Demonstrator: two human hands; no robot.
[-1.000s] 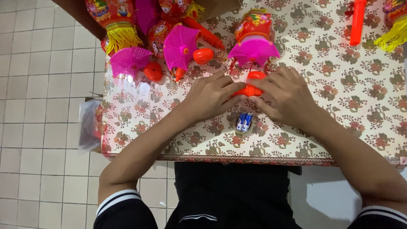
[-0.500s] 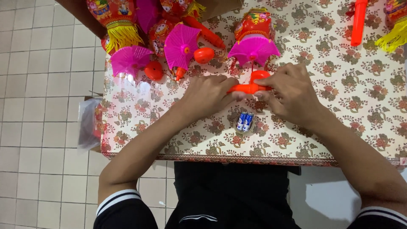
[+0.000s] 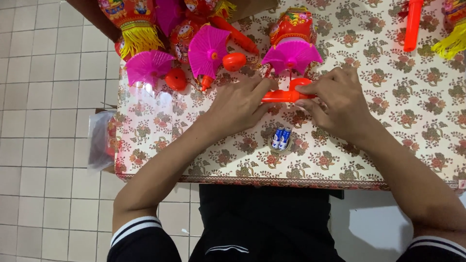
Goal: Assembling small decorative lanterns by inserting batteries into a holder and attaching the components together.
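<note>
Head view: orange handle [image 3: 284,96] lies crosswise at frame centre on the desk [image 3: 412,121], left hand [image 3: 238,104] pinching its left end, right hand [image 3: 337,99] clamped on its right end.

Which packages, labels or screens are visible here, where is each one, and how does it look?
Pair of small batteries: on the tablecloth, below the two hands; cylinders with blue and white label wraps, lying side by side.
Clear plastic bag: at the table's left edge, hanging over it; transparent, something reddish inside.
Lantern: above the hands; red body with printed colourful pictures.
No screens are in view.
</note>
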